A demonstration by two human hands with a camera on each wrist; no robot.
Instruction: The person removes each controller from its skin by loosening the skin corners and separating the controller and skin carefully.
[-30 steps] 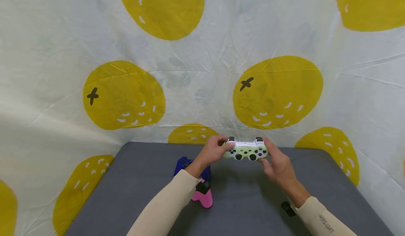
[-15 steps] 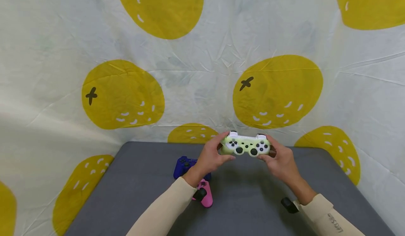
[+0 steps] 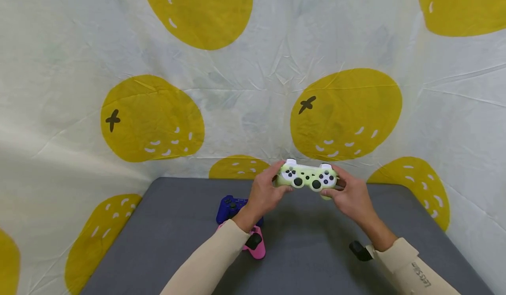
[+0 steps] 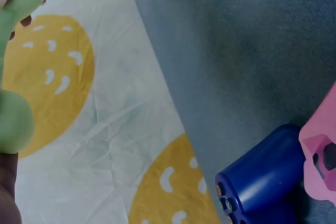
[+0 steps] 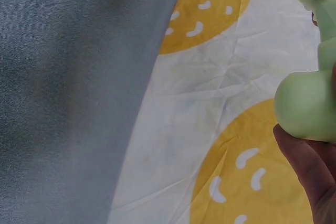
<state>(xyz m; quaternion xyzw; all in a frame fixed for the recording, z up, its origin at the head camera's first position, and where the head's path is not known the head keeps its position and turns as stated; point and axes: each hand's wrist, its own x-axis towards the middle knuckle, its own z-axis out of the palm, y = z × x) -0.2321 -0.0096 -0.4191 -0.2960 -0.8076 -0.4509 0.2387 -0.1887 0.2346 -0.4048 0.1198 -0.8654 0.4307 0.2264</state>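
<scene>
A white game controller (image 3: 307, 175) in a pale green sleeve is held up above the far part of the table, its buttons and sticks facing me. My left hand (image 3: 269, 190) grips its left end, thumb along the lower edge. My right hand (image 3: 351, 196) grips the right end, thumb on the lower side. The pale green sleeve (image 4: 14, 121) covers a rounded grip in the left wrist view, and the right wrist view shows the green sleeve (image 5: 304, 106) against my fingers. Below my left arm lie a blue controller (image 3: 228, 207) and a pink controller (image 3: 258, 245), both partly hidden.
The dark grey table (image 3: 174, 238) ends at a white cloth (image 3: 245, 110) printed with yellow fruit, hanging behind and at the sides. In the left wrist view, the blue and pink controllers lie against each other. Small black devices sit at both my wrists.
The held controller has risen slightly and tilted so its face turns more toward me. My left thumb has moved from its front face to the lower edge. The blue and pink controllers have not moved.
</scene>
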